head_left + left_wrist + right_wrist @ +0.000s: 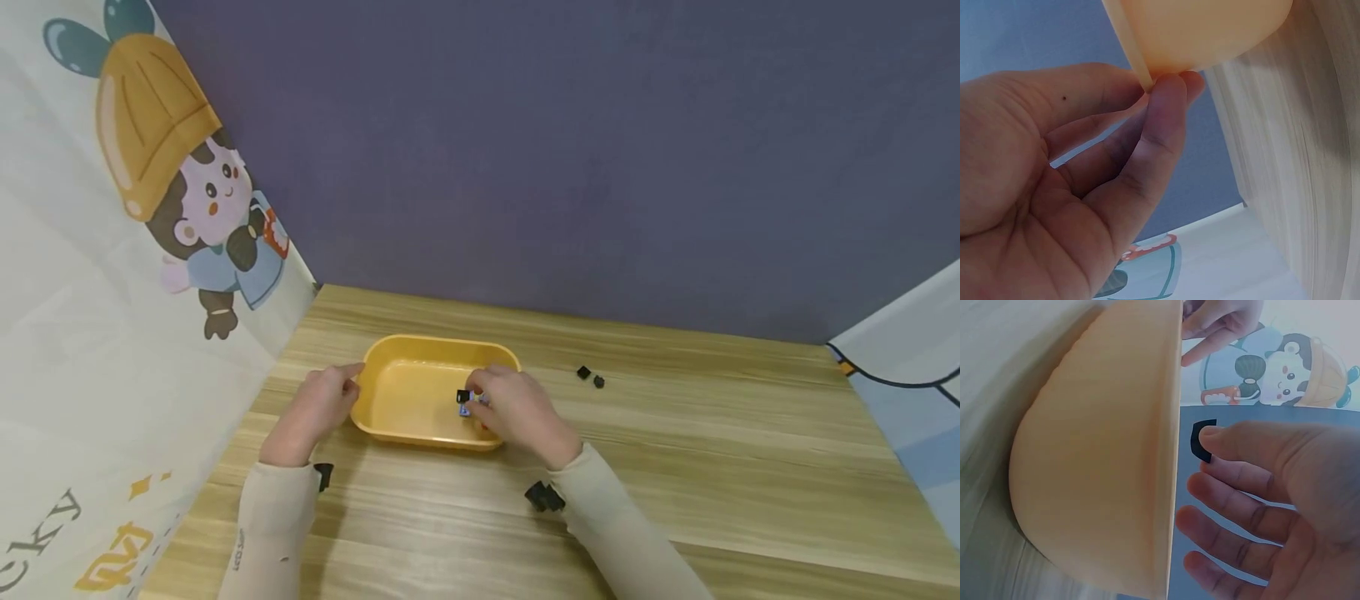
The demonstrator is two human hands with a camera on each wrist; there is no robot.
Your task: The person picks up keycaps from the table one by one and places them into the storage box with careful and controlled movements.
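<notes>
A yellow plastic bin [405, 400] sits on the wooden table. At its left end my left hand [318, 408] pinches the rim, with thumb and fingertips meeting on the edge in the left wrist view. My right hand [521, 408] is over the bin's right half. Between its thumb and index finger is a small black piece [1197, 442], flat with a curved side; the other fingers are spread loosely. Small blue pieces [464, 410] show below that piece in the head view, partly hidden by the right hand.
Two small black pieces [583, 372] lie right of the bin on the table [712, 433]. More black pieces [544, 497] are beside the right sleeve, and another black piece [324, 475] is partly under the left cuff. A dark blue wall [562, 167] stands behind.
</notes>
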